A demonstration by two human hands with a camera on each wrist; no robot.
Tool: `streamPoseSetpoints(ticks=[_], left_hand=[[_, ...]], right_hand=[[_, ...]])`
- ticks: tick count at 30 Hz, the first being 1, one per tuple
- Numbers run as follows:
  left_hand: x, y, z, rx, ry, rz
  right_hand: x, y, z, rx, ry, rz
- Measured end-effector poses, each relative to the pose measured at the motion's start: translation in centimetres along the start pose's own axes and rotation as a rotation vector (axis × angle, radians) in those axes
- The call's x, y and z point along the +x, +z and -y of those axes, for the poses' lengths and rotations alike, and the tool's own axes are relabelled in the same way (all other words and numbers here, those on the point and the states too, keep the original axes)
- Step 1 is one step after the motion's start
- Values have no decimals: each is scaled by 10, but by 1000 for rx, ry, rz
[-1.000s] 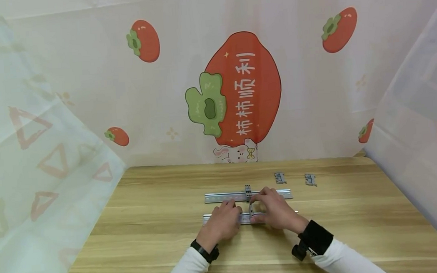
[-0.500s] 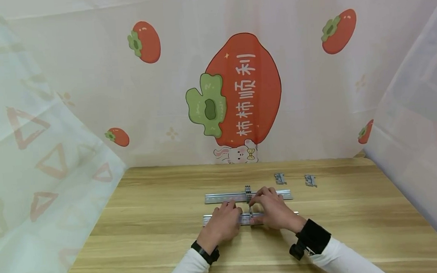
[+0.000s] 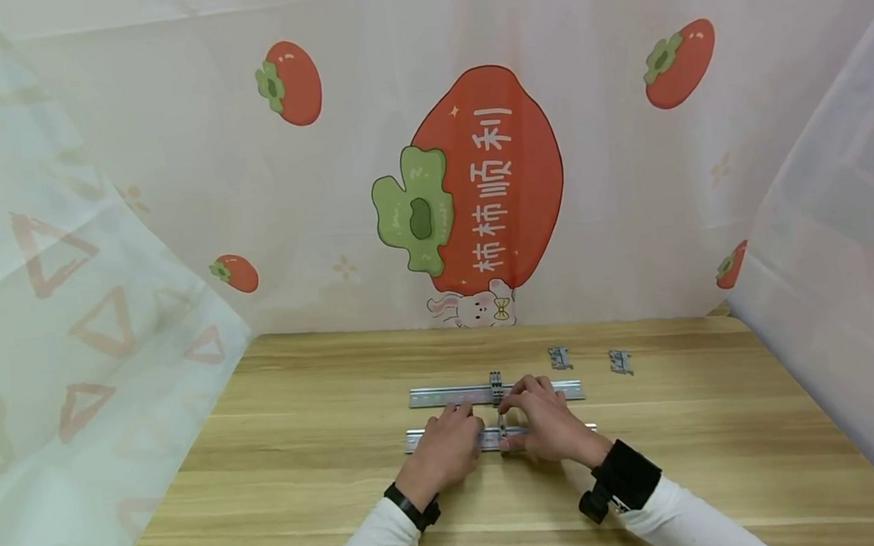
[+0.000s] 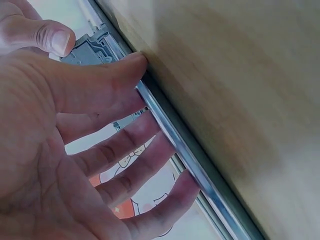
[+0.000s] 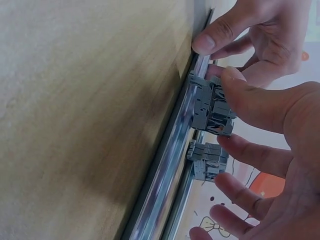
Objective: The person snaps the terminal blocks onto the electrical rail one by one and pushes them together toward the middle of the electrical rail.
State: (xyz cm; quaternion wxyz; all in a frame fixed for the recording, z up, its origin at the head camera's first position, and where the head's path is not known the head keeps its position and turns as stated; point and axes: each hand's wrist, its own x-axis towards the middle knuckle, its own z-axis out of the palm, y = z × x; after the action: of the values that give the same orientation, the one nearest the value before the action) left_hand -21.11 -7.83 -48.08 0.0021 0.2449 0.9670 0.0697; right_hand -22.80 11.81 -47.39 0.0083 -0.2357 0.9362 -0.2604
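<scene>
Two metal DIN rails lie across the table, one behind the other. My left hand (image 3: 446,446) grips the near rail (image 3: 490,440), its thumb on the front edge and its fingers over the rail in the left wrist view. A grey DIN rail terminal block (image 5: 212,104) stands on that rail, just right of the left hand. My right hand (image 3: 555,424) pinches this block between thumb and index finger, the other fingers spread. Whether the block's foot is clipped on cannot be told. Behind it, several grey terminal blocks (image 3: 496,386) sit side by side on the far rail (image 3: 448,397).
Two loose terminal blocks lie flat at the back right, one grey block (image 3: 560,357) left of the other block (image 3: 620,362). The wooden table (image 3: 282,449) meets a printed cloth backdrop (image 3: 342,195) behind, with cloth at both sides.
My right hand has shifted slightly left, and the terminal block it pinches has turned a little, showing more edge-on. The left hand stays on the near rail.
</scene>
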Motion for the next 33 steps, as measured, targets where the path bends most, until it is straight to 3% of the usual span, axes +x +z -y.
streamPoseSetpoints(ticks=[33], left_hand=[[0,0,-7,35,-8,-22]], right_hand=[[-7,8,-1,-43,-20,-111]])
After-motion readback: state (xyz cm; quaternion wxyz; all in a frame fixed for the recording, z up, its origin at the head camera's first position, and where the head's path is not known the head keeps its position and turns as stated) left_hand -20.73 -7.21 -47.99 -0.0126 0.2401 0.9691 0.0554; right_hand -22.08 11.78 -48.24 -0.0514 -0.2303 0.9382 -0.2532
